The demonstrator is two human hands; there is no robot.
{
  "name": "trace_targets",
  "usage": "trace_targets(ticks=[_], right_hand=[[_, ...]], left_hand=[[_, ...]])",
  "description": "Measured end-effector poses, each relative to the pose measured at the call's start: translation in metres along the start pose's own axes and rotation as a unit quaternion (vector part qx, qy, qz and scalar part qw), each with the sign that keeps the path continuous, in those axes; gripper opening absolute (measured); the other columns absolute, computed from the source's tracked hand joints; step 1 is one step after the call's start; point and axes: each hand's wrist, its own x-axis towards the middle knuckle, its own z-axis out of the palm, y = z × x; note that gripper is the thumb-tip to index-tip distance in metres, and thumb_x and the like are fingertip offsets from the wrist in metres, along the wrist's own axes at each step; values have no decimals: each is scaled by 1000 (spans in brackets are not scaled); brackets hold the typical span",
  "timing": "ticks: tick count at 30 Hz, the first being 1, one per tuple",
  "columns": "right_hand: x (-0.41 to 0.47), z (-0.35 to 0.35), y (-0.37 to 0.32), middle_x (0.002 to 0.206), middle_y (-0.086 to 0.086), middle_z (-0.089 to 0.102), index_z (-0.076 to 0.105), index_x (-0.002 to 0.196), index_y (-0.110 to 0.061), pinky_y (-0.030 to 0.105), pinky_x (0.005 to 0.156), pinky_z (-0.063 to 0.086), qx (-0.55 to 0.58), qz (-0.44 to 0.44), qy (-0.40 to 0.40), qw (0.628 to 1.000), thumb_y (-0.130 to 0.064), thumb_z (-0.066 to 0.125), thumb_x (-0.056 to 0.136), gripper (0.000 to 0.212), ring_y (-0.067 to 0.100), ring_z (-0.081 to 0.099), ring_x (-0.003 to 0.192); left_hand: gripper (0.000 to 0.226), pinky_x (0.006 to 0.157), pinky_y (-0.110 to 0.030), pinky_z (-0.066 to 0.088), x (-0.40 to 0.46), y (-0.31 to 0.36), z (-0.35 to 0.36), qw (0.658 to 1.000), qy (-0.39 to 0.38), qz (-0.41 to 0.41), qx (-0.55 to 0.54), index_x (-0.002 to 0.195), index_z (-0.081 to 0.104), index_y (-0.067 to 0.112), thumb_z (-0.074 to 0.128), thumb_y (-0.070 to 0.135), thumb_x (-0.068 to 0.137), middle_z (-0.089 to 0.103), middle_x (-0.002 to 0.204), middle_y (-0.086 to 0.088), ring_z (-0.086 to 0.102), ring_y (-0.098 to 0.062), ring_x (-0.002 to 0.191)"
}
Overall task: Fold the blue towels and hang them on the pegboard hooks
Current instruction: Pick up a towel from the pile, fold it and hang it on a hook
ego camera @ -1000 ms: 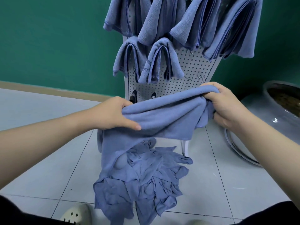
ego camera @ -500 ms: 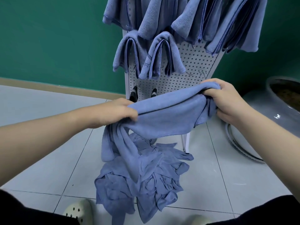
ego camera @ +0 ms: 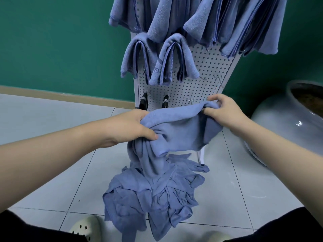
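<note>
Your left hand and right hand each grip an end of the towel, the pile below them.

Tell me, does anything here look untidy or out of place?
Yes. A crumpled pile of blue towels lies on the tiled floor at the foot of the pegboard, unfolded. The towel gripped by the left hand and right hand sags unevenly.

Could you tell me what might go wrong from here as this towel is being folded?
The towel held by the left hand and right hand trails a tail into the floor pile, so lifting may drag others along. The bunched fold may come out uneven.
</note>
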Motion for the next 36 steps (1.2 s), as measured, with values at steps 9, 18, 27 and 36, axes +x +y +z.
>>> trace_targets(ticks=[9,18,27,36], right_hand=[[-39,18,-31,81,11,75,73,88,-11,27,73,55,47,-62,-86,993,-25,73,95,16,11,69,69],[-88,44,-62,90,0,81,80,91,-2,37,90,59,95,-29,-219,971,-57,57,96,61,7,76,86],[-82,55,-58,111,18,77,74,110,-2,57,108,48,264,9,-165,950,-59,59,97,61,34,71,112],[-74,43,-62,114,23,74,70,110,7,46,104,52,336,-4,-128,933,-36,51,107,47,31,71,112]], left_hand=[[21,97,-36,54,5,4,2,962,76,9,-263,114,70,2,62,-3,95,76,113,-15,73,-24,105],[26,94,-37,59,4,11,10,946,89,48,-307,122,62,-6,58,-4,97,72,117,-26,73,-31,106],[29,102,-39,53,-5,20,22,946,39,66,-316,127,66,1,54,6,101,74,121,-16,71,-28,116],[40,103,-37,52,2,23,15,884,92,7,-457,126,68,4,37,24,111,76,120,-10,71,-23,115]])
